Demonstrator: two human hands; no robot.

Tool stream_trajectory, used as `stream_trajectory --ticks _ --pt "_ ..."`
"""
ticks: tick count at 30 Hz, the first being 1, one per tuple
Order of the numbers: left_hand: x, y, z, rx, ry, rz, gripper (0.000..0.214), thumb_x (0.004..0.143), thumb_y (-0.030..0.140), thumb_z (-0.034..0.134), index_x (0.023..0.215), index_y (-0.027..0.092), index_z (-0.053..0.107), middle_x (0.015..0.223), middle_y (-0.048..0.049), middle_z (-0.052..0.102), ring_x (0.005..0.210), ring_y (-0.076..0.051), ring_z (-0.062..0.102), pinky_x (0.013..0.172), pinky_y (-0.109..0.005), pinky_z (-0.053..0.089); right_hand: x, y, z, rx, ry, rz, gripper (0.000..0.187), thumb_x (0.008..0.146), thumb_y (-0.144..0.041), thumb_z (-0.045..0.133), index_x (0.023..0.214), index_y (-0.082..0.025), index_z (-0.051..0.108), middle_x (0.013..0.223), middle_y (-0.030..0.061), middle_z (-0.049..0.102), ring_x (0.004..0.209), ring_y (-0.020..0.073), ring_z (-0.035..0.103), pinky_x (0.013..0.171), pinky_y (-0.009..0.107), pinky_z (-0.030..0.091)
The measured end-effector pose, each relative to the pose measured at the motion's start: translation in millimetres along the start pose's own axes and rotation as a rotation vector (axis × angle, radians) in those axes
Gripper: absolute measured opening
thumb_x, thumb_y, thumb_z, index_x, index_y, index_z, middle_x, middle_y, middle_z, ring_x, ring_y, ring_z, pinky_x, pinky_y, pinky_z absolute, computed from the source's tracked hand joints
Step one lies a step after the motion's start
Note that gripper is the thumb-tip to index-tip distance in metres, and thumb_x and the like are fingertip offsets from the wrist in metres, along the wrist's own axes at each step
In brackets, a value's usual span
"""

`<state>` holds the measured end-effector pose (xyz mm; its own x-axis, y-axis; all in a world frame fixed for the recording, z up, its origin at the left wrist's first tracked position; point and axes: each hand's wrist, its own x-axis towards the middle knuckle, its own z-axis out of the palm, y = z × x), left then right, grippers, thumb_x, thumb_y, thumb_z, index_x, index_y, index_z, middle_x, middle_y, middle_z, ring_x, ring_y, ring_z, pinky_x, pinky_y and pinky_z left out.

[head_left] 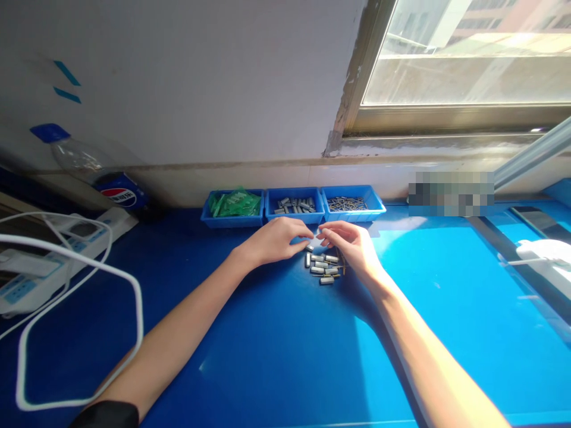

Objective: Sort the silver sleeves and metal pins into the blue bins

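Observation:
Over the blue tabletop, my two hands come close together above a small group of metal pieces. My left hand has its thumb and index finger curved with a gap between them, and nothing shows in it. My right hand has thumb and fingertips drawn together in a pinch; whatever they hold is too small to make out. Just below the fingers lie several short silver cylinders with dark ends. Thin brass-coloured pins lie among them, partly behind my right hand.
Along the wall stand three blue bins: one with green packets, one with silver cylinders, one with thin pins. A cola bottle, power strips and a white cable are at left. A white device sits right.

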<state>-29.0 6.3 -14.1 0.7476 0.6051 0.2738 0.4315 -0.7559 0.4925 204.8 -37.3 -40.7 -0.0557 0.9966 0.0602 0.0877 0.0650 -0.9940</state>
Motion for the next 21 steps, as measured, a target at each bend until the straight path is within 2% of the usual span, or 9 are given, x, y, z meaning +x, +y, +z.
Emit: stream_trajectory --ticks 4,7,10,16,21 --pt "-1 -5 10.1 0.041 -0.109 -0.003 0.016 0.099 0.016 0.073 0.107 0.02 0.087 0.106 -0.0088 0.083 0.097 -0.023 0.081 0.089 -0.029 0.061 0 -1 0 -0.014 0.005 0.004 0.036 0.087 -0.057 0.085 0.099 -0.023 0.084 0.089 0.0074 0.086 0.077 0.0251 0.078 0.078 0.04 0.063" --pt "-1 -7 14.8 0.043 -0.101 -0.043 0.018 0.102 0.017 0.071 0.112 0.02 0.085 0.107 -0.0091 0.082 0.094 -0.022 0.079 0.086 -0.029 0.06 1 0 0 -0.008 0.003 0.01 0.034 0.086 -0.055 0.086 0.099 -0.024 0.084 0.087 0.0066 0.085 0.077 0.025 0.078 0.077 0.04 0.062" --pt "0 -7 15.3 -0.039 -0.002 -0.082 0.018 0.101 0.017 0.072 0.114 0.018 0.083 0.105 -0.0086 0.081 0.091 -0.021 0.078 0.086 -0.031 0.061 1 1 -1 -0.025 0.005 0.004 0.032 0.087 -0.055 0.085 0.099 -0.025 0.083 0.087 0.0058 0.085 0.077 0.0248 0.079 0.078 0.04 0.063" --pt "5 -2 16.1 -0.396 0.287 -0.14 0.01 0.092 0.018 0.081 0.101 0.017 0.083 0.102 -0.0068 0.081 0.088 -0.019 0.08 0.087 -0.031 0.067 -2 -1 0 -0.036 -0.02 0.009 0.037 0.084 -0.056 0.09 0.102 -0.024 0.084 0.084 0.0052 0.085 0.077 0.027 0.08 0.077 0.041 0.065" --pt "6 -1 20.0 -0.567 0.389 -0.161 0.018 0.086 0.025 0.089 0.1 0.016 0.084 0.104 -0.009 0.082 0.088 -0.02 0.082 0.087 -0.032 0.069 -4 -9 0 0.049 -0.055 0.064 0.042 0.078 -0.062 0.097 0.103 -0.029 0.087 0.092 0.0061 0.086 0.086 0.031 0.082 0.083 0.047 0.067"
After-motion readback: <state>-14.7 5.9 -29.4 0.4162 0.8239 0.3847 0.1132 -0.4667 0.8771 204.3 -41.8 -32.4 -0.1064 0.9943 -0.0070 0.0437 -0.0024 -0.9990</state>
